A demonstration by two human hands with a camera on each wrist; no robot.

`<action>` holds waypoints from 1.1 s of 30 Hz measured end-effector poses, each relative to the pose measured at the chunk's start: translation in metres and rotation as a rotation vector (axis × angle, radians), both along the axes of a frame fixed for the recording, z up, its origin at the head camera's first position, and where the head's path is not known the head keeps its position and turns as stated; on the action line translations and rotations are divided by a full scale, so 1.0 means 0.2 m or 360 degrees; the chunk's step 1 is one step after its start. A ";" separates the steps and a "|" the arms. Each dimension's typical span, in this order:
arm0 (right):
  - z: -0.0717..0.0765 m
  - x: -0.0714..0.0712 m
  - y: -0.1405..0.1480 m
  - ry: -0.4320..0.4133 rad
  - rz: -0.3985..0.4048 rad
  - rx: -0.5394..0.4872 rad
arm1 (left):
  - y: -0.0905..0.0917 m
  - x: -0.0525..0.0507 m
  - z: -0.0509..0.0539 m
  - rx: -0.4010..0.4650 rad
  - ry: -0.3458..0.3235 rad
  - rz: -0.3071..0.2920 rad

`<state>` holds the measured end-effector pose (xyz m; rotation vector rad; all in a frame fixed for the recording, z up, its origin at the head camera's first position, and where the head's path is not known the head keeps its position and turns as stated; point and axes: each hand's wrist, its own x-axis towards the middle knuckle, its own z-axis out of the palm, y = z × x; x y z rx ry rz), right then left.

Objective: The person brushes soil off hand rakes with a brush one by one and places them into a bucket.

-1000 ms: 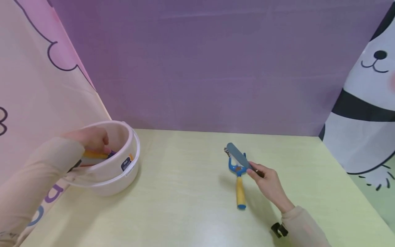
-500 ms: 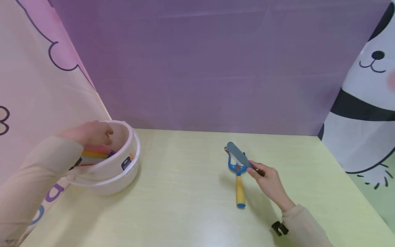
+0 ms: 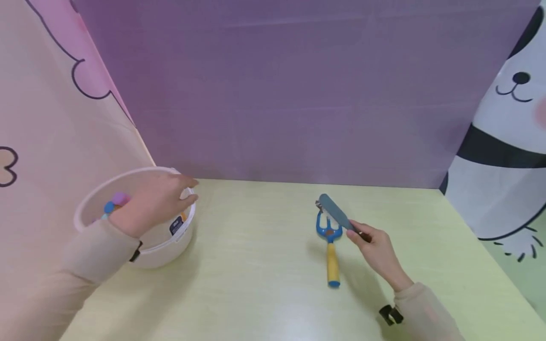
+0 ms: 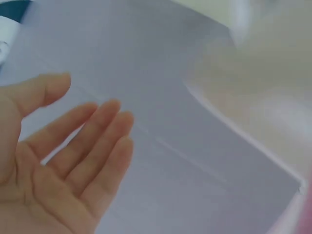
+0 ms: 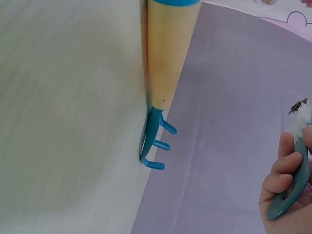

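My left hand (image 3: 149,203) is above the white bucket (image 3: 95,192) on the left, fingers reaching past its right rim. In the left wrist view the left hand (image 4: 73,165) has relaxed fingers and an empty palm. My right hand (image 3: 381,255) pinches a grey-blue brush (image 3: 334,210), held tilted above the table. White bristles show on the brush (image 5: 300,163) in the right wrist view, with a small dark bit at its tip that I cannot identify. Below the brush lies a hand fork (image 3: 332,258) with blue prongs and a yellow handle.
Pink and blue objects (image 3: 115,202) show inside the bucket, partly hidden by my left arm. A pale table (image 3: 256,265) lies in front of me. A purple cloth (image 3: 273,104) hangs behind it, with a panda-print cloth (image 3: 499,189) at the right.
My left hand has come up out of the bucket, empty, and moved right over its rim. The right hand with the brush has shifted slightly right. The fork has stayed in place.
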<state>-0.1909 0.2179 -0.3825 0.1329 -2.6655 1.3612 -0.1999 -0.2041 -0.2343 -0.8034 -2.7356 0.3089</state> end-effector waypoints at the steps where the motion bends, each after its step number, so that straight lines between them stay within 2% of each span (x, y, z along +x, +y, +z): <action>1: 0.00 0.00 0.00 -0.0005 -0.0003 0.0004 | 0.04 0.01 -0.03 0.0266 -0.0057 0.0035; 2: 0.00 0.00 0.01 -0.0007 -0.0008 0.0008 | 0.08 0.02 -0.06 0.0477 -0.0109 0.0080; 5: 0.00 0.01 0.02 0.0000 -0.0025 0.0012 | 0.18 0.07 -0.15 0.0637 -0.0238 0.0104; 10: 0.00 0.01 0.05 0.0041 -0.0052 0.0025 | 0.37 0.12 -0.34 0.0857 -0.0536 0.0063; 13: 0.00 0.02 0.06 0.0044 -0.0063 0.0024 | 0.47 0.13 -0.45 0.0982 -0.0797 0.0011; 17: 0.00 0.02 0.09 0.0045 -0.0073 0.0038 | 0.64 0.13 -0.57 0.1099 -0.1185 0.0050; 20: -0.01 0.03 0.11 0.0055 -0.0080 0.0058 | 0.78 0.14 -0.65 0.1142 -0.1352 0.0103; 25: -0.01 0.04 0.13 0.0093 -0.0105 0.0054 | 1.03 0.13 -0.76 0.1165 -0.1469 0.0196; 29: -0.01 0.05 0.13 0.0107 -0.0123 0.0037 | 1.18 0.13 -0.85 0.1223 -0.1563 0.0280; 31: -0.01 0.05 0.12 0.0102 -0.0134 0.0032 | 1.24 0.12 -0.90 0.1298 -0.1585 0.0315; 33: -0.01 0.06 0.12 0.0095 -0.0141 0.0031 | 1.30 0.11 -0.95 0.1340 -0.1536 0.0355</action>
